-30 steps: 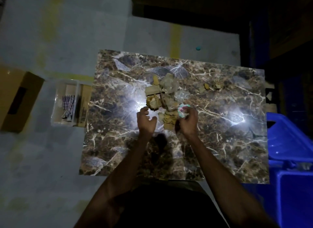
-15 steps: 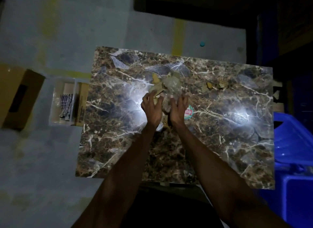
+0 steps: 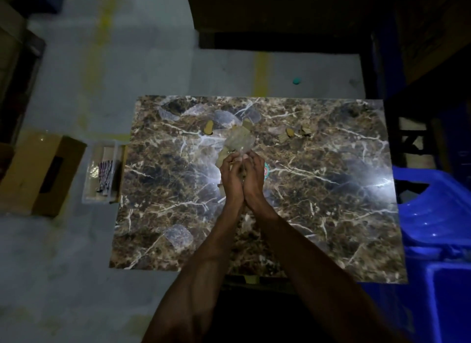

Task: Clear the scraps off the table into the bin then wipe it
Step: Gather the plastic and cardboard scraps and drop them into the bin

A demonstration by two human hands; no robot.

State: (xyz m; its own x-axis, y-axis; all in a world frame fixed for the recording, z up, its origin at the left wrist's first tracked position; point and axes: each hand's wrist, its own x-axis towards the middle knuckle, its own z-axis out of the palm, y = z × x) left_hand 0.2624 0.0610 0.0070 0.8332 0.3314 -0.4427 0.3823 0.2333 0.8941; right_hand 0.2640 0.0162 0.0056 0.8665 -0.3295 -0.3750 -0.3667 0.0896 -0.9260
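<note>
My left hand [image 3: 230,175] and my right hand [image 3: 252,175] are cupped together, heel to heel, above the middle of the brown marble table [image 3: 331,215]. Between them they hold a bundle of scraps [image 3: 239,142]: clear plastic film and tan cardboard bits sticking out past the fingertips. A red and green wrapper [image 3: 267,169] lies on the table just right of my right hand. One tan scrap [image 3: 208,128] lies beyond the hands, and a small cluster of tan scraps [image 3: 293,133] sits toward the far right. The blue plastic bin [image 3: 433,215] stands at the table's right side.
On the floor to the left stand a cardboard box [image 3: 43,174] and a clear tray [image 3: 102,174] holding a striped cloth [image 3: 105,171]. A dark piece of furniture [image 3: 280,23] stands beyond the table. A small teal object [image 3: 296,80] lies on the floor behind it.
My hands closed together around the scrap pile and lifted it off the table. The red and green wrapper, held by my right hand before, now lies on the table.
</note>
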